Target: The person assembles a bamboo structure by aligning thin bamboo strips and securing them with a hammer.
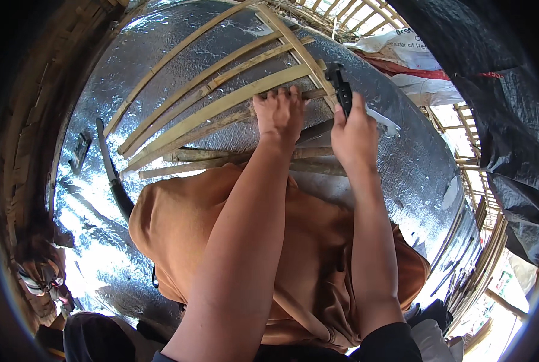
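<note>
Framework of pale slats (221, 104), apparently bamboo, lies ahead of the 2 hands and fans out to the left of them. At least 5 slats run toward 1 crosspiece (304, 55), which slants from beyond the left hand (279, 114) down to a point just ahead of the right hand (355, 136).

Left hand: palm down, fingers bent over a rough brown slat (221, 125) near its crosspiece end. The underside is hidden; whether the hand grips the slat or only presses on it, I cannot tell.

Right hand: closed around the handle of a black hammer-like tool (343, 95). The tool's head stands beside the crosspiece, to the right of the left hand's fingertips. Contact between head and wood cannot be confirmed.

Step in hand, as judged: securing or tapping a slat end at the crosspiece, with the left hand steadying the work. No nail is discernible at this size. The next move would likely call for a firm left hand, fingers clear of the tool's head, and a controlled short stroke at the joint.

Surroundings: brown cloth (188, 205) covers the lap beneath the forearms. A long blade with a dark handle (109, 161) lies well to the left of the left hand. Silvery sheeting (417, 181) extends beneath the work and to the right of the right hand.
</note>
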`<action>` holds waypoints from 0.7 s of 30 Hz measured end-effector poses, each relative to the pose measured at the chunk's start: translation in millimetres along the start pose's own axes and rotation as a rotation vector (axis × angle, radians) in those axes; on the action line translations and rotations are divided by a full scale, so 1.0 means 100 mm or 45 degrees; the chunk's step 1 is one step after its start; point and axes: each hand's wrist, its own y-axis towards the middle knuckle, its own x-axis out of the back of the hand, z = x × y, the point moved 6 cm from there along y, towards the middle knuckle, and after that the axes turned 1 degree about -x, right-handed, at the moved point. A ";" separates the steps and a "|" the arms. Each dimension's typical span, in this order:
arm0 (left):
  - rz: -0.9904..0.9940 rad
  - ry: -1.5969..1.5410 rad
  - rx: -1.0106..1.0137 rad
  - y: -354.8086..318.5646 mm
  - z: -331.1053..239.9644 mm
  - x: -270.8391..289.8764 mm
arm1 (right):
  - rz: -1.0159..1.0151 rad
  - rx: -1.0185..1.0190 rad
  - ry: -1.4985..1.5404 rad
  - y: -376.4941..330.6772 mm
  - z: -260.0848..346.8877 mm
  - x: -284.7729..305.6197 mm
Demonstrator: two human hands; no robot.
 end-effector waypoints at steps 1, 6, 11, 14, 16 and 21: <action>0.016 0.018 0.021 -0.01 0.07 0.00 | 0.024 0.010 0.018 -0.03 0.14 0.06; -0.042 -0.014 -0.009 -0.08 0.02 -0.08 | -0.254 -0.100 0.352 -0.16 0.05 0.10; -0.052 -0.008 -0.013 -0.02 0.08 -0.05 | -0.151 -0.095 0.537 -0.15 0.14 0.33; 0.019 -0.027 -0.004 -0.02 0.00 -0.01 | -0.499 -0.097 0.622 -0.23 0.00 0.26; -0.083 -0.017 -0.036 -0.02 -0.04 0.02 | 0.035 -0.171 -0.002 -0.08 -0.09 -0.04; -0.002 -0.073 0.006 -0.02 0.05 0.00 | -0.119 -0.101 0.478 -0.05 0.15 0.35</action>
